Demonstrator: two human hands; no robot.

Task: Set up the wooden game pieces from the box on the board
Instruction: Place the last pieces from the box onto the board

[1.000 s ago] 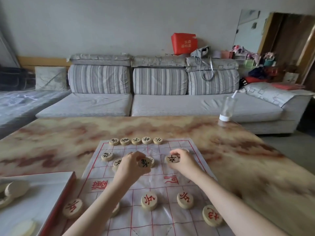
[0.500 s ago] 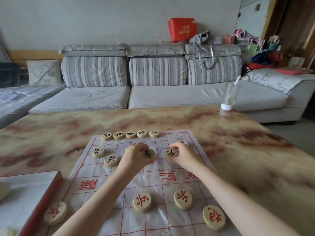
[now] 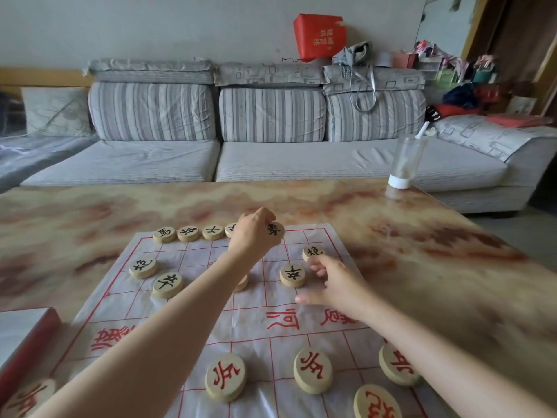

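I logged the left hand [image 3: 253, 233], fingers pinching a black-marked piece [image 3: 275, 230] at the board's [image 3: 256, 300] far row. The right hand [image 3: 334, 285] lay loosely curled, holding nothing, beside the cannon piece [image 3: 313, 252]. The left forearm [image 3: 168, 327] hid one piece; box [image 3: 27, 336] left, glass [image 3: 407, 159] far right on the counter [image 3: 422, 267].

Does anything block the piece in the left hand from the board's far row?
Nothing visible does: the left hand holds the black-marked piece right at the far row, next to the lined-up pieces there.

board [image 3: 196, 263] white, red grid and red characters | far pieces [image 3: 167, 285] pale wood, black characters | near pieces [image 3: 313, 371] pale wood, red characters | table [image 3: 422, 267] beige marbled rust | sofa [image 3: 126, 164] grey, 3 striped cushions | bag [image 3: 319, 34] red | box [image 3: 30, 348] red edge | cup [image 3: 407, 155] clear, white base
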